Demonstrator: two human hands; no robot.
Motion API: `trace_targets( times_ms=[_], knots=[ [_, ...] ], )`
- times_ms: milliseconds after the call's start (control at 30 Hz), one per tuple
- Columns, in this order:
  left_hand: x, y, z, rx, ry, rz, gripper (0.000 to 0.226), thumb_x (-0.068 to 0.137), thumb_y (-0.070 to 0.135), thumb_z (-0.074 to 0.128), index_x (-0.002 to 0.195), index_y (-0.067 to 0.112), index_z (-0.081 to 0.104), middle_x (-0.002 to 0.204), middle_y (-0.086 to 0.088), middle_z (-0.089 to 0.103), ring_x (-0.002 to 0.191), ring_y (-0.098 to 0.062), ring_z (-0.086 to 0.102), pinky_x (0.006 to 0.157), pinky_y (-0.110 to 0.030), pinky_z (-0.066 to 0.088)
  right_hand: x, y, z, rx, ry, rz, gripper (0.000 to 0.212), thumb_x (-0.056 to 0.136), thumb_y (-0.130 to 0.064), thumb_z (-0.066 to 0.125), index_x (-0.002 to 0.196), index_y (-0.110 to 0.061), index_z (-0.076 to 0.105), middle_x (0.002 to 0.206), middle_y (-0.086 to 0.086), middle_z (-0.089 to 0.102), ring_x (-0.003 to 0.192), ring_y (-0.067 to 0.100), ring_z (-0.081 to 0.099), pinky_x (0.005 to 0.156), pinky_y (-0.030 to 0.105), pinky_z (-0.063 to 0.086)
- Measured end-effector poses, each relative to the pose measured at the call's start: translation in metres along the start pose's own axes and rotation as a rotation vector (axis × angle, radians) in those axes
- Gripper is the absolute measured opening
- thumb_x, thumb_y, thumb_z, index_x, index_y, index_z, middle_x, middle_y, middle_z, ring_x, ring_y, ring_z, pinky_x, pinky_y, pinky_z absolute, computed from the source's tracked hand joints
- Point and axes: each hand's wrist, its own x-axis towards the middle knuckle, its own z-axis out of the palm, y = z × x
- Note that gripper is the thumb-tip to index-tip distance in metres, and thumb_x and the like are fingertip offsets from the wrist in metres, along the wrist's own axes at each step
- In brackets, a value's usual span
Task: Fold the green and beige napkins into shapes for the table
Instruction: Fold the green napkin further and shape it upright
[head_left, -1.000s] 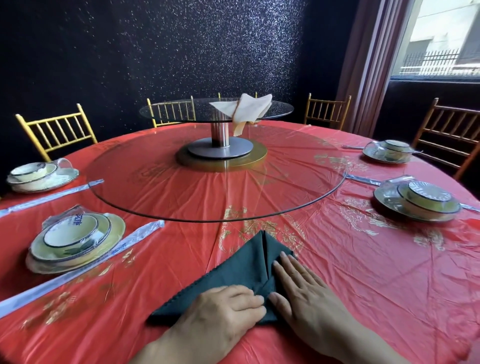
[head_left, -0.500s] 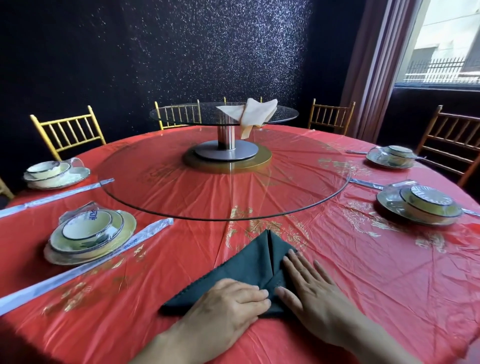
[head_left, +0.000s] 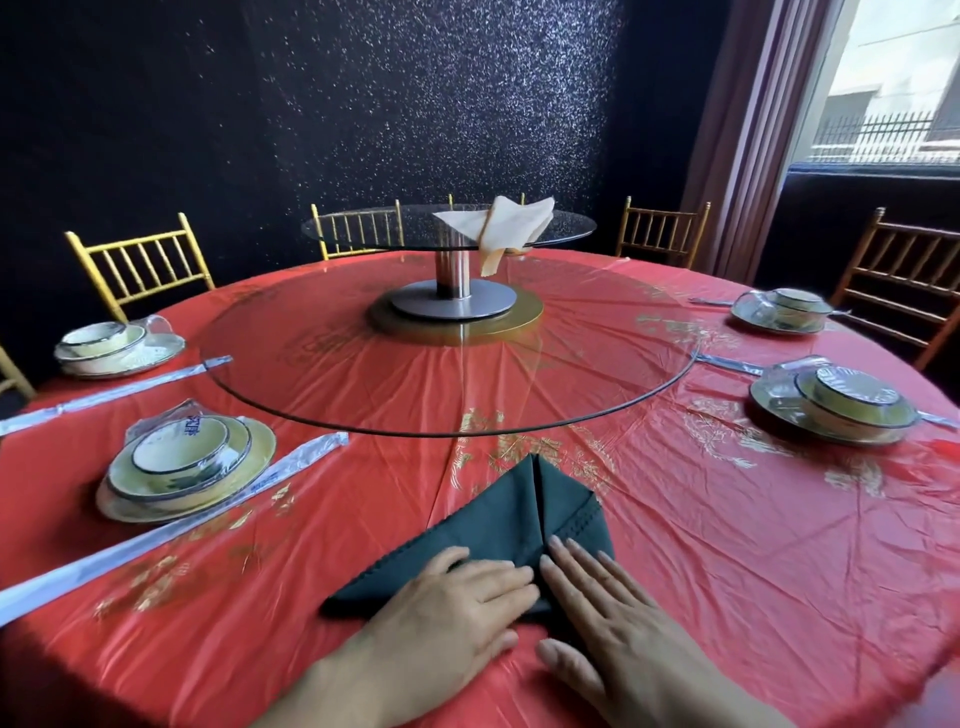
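Note:
A dark green napkin (head_left: 498, 519) lies flat on the red tablecloth (head_left: 727, 545) near the front edge, folded to a point that faces the table's centre, with a seam down its middle. My left hand (head_left: 447, 613) lies flat on its near left part, fingers straight. My right hand (head_left: 608, 608) presses flat on its near right part, fingertips by the seam. A beige napkin (head_left: 498, 226) is draped over the small upper glass tier at the table's centre.
A large glass turntable (head_left: 452, 364) fills the table's middle, with a steel post (head_left: 453, 275) holding the upper tier. Wrapped dish sets stand at left (head_left: 182, 462), far left (head_left: 106, 345) and right (head_left: 836, 405), (head_left: 784, 309). Wrapped chopsticks (head_left: 171, 525) lie at left. Gold chairs ring the table.
The view has tilted and drawn back a little. Both hands stay flat on the green napkin; the right hand has slid slightly nearer the front edge.

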Motion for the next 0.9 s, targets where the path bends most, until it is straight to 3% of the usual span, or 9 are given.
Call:
trace_targets(
  times_ms=[67,167,267,400,567,667,700,800,900],
  knots=[
    [-0.004,0.005,0.002,0.06,-0.028,-0.016,0.042,0.083,0.052,0.035,0.114,0.033,0.057,0.112,0.017,0.067,0.106,0.001,0.062,0.089,-0.03,0.053,-0.001,0.0,0.0,0.006,-0.001,0.007,0.066,0.094,-0.06,0.014,0.131,-0.013,0.041,0.133,0.004,0.053,0.142,0.008,-0.002,0.106,0.024,0.02],
    [-0.017,0.003,0.002,0.071,-0.052,-0.093,0.058,0.095,0.056,0.018,0.108,0.031,0.068,0.115,0.014,0.067,0.11,-0.004,0.061,0.096,-0.039,0.037,-0.003,-0.001,0.0,0.0,-0.001,-0.005,0.067,0.093,-0.061,0.013,0.129,-0.013,0.042,0.134,0.003,0.051,0.142,0.012,0.011,0.107,0.024,0.02],
    [-0.028,0.0,-0.002,0.115,-0.111,-0.13,0.063,0.094,0.059,0.013,0.11,0.032,0.067,0.119,0.015,0.064,0.113,-0.005,0.059,0.095,-0.038,0.031,-0.003,-0.001,-0.007,0.026,-0.025,0.008,0.065,0.095,-0.058,0.011,0.127,-0.017,0.05,0.129,0.001,0.058,0.128,0.008,0.04,0.105,0.021,0.018],
    [-0.03,0.004,-0.002,0.107,-0.15,-0.199,0.064,0.093,0.062,0.011,0.113,0.033,0.065,0.122,0.017,0.062,0.115,-0.002,0.056,0.096,-0.034,0.03,-0.006,-0.004,-0.014,0.077,0.037,-0.009,0.061,0.096,-0.056,0.014,0.121,-0.023,0.06,0.128,-0.006,0.058,0.12,0.009,0.052,0.104,0.02,0.022],
    [-0.025,0.009,-0.005,0.059,0.005,-0.212,0.057,0.093,0.061,0.018,0.106,0.033,0.065,0.118,0.016,0.064,0.112,0.0,0.058,0.096,-0.028,0.032,-0.01,-0.012,-0.005,0.178,0.139,-0.052,0.06,0.096,-0.053,0.019,0.108,-0.023,0.069,0.119,-0.006,0.065,0.11,0.006,0.058,0.094,0.02,0.037],
    [-0.019,0.001,-0.016,-0.179,0.198,-0.441,0.049,0.088,0.063,0.031,0.1,0.028,0.062,0.111,0.011,0.065,0.105,-0.005,0.056,0.091,-0.019,0.035,-0.011,-0.009,-0.006,0.173,0.09,-0.058,0.06,0.096,-0.054,0.017,0.113,-0.024,0.066,0.121,-0.007,0.064,0.111,0.008,0.06,0.095,0.019,0.036],
    [-0.018,-0.004,-0.024,-0.15,0.182,-0.588,0.053,0.083,0.067,0.034,0.105,0.025,0.058,0.111,0.008,0.061,0.105,-0.009,0.054,0.09,-0.02,0.036,-0.012,-0.009,-0.006,0.174,0.082,-0.056,0.06,0.096,-0.055,0.017,0.115,-0.024,0.065,0.122,-0.007,0.063,0.112,0.008,0.059,0.097,0.021,0.035],
    [-0.02,-0.017,-0.042,0.001,-0.197,-0.938,0.055,0.077,0.069,0.046,0.109,0.024,0.045,0.112,0.005,0.046,0.114,-0.017,0.045,0.09,-0.029,0.037,-0.014,-0.011,-0.006,0.177,0.067,-0.043,0.058,0.094,-0.058,0.018,0.12,-0.028,0.061,0.125,-0.007,0.061,0.115,0.009,0.058,0.098,0.024,0.034],
    [-0.014,-0.021,-0.047,-0.054,-0.307,-0.993,0.05,0.074,0.067,0.055,0.092,0.023,0.037,0.107,0.003,0.05,0.111,-0.02,0.048,0.085,-0.031,0.038,-0.015,-0.014,-0.012,0.177,0.064,-0.035,0.055,0.094,-0.059,0.017,0.12,-0.035,0.059,0.123,-0.007,0.062,0.113,0.008,0.059,0.096,0.021,0.039]
  ],
)
